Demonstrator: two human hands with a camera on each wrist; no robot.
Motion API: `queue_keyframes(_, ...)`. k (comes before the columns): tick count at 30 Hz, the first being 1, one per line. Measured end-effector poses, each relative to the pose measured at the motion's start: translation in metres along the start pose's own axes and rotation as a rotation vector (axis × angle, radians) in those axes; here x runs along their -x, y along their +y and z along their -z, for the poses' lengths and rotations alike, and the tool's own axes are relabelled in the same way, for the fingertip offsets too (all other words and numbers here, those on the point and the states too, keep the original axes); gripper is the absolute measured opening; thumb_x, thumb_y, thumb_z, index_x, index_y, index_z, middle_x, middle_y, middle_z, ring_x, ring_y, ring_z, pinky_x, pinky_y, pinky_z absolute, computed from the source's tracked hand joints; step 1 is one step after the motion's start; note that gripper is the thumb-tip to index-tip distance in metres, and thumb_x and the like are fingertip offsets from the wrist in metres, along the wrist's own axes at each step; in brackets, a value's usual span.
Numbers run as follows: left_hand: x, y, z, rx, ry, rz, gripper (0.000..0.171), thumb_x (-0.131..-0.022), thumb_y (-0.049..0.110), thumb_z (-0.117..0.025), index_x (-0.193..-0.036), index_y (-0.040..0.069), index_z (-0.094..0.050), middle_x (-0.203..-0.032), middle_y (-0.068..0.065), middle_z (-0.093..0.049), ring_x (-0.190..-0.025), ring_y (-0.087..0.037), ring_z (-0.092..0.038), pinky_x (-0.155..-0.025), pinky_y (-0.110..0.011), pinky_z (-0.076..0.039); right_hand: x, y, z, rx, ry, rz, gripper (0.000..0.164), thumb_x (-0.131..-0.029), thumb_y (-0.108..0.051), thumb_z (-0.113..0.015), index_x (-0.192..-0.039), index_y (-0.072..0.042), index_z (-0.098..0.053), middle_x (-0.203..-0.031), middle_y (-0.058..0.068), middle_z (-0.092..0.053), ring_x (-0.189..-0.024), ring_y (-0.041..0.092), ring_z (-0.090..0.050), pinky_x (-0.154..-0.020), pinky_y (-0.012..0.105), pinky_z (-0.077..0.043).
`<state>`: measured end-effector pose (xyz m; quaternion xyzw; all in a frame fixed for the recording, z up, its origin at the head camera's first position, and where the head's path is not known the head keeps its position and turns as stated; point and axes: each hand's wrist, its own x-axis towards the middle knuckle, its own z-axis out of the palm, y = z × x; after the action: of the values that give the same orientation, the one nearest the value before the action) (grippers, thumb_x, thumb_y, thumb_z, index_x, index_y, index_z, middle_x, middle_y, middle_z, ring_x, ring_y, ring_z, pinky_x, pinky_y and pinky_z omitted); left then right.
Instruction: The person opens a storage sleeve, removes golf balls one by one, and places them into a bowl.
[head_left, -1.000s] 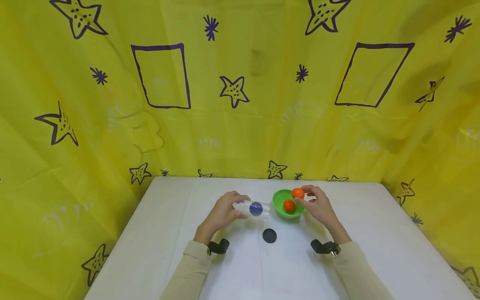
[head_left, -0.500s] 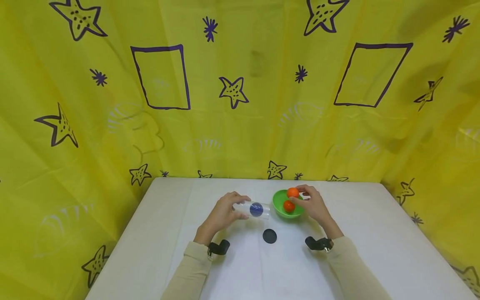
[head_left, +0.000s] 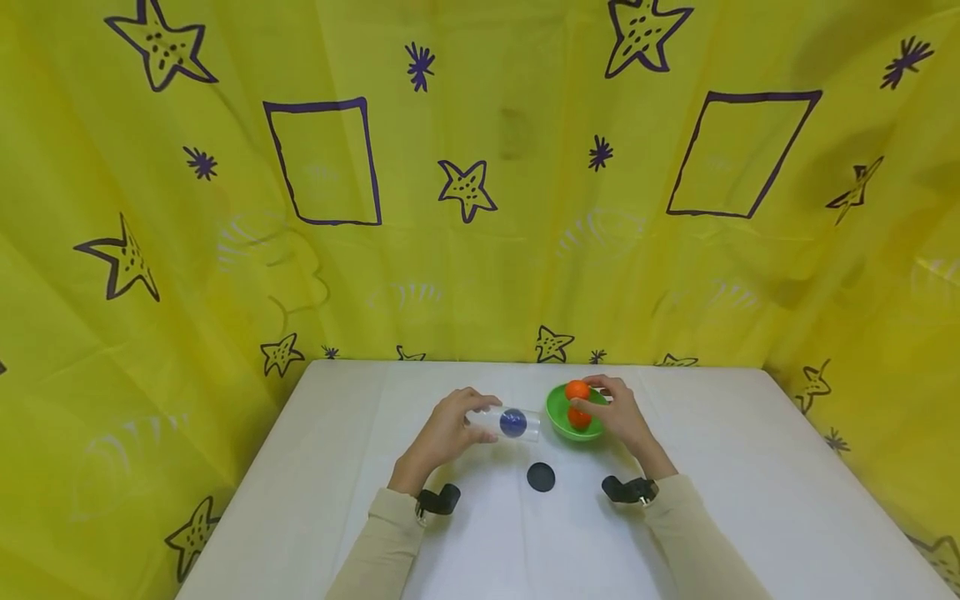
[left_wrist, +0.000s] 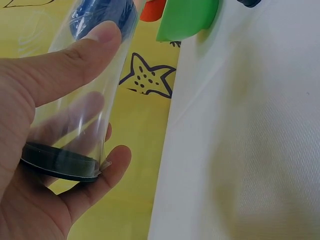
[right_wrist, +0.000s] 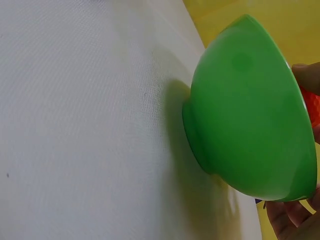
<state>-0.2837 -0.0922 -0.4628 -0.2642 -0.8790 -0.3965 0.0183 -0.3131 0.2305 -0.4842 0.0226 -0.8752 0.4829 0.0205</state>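
My left hand grips a clear plastic tube lying on its side, its far end toward the bowl. In the left wrist view, a dark round base closes the near end of the tube, and a blue round patch shows farther up. Beside it, my right hand holds an orange ball over the back of the green bowl. Another orange ball rests inside the bowl, partly covered by the right thumb. In the right wrist view, the bowl wall hides much of the hand.
A flat black disc lies on the white table, in front of the tube and bowl. Yellow curtain with star drawings surrounds the table at the back and sides. Each wrist wears a black camera.
My right hand has moved left with the orange ball, from the bowl's right rim to over its back part. My left hand and the tube stay nearly still.
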Motion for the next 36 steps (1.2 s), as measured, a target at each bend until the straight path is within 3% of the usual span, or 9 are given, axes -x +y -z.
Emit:
queue_keyframes(14, 0.001, 0.002, 0.000, 0.023, -0.008, 0.009, 0.047, -0.084, 0.017, -0.084, -0.129, 0.016, -0.070, -0.119, -0.014, -0.068, -0.113, -0.034, -0.061, -0.092, -0.050, -0.055, -0.001, 0.004, -0.005, 0.001, -0.030, -0.052, 0.055, -0.094, -0.037, -0.074, -0.138, -0.008, -0.058, -0.151, 0.025, -0.040, -0.144, 0.047, -0.028, -0.116, 0.073, -0.023)
queue_keyframes(23, 0.000, 0.001, -0.001, 0.000, -0.008, 0.013, 0.047, -0.085, 0.018, -0.084, -0.130, 0.017, -0.070, -0.118, -0.012, -0.068, -0.112, -0.033, -0.062, -0.090, -0.043, -0.054, 0.003, 0.006, -0.004, 0.005, -0.038, -0.046, 0.049, -0.097, -0.036, -0.070, -0.138, -0.011, -0.059, -0.153, 0.023, -0.039, -0.143, 0.047, -0.030, -0.114, 0.072, -0.028)
queue_keyframes(36, 0.000, 0.000, -0.002, -0.001, -0.011, 0.020, 0.047, -0.085, 0.021, -0.084, -0.129, 0.017, -0.070, -0.119, -0.013, -0.068, -0.112, -0.033, -0.061, -0.090, -0.041, -0.054, 0.020, 0.003, 0.009, 0.026, 0.057, 0.079, 0.043, -0.099, -0.031, -0.068, -0.133, -0.006, -0.063, -0.144, 0.022, -0.048, -0.131, 0.042, -0.039, -0.105, 0.053, -0.039)
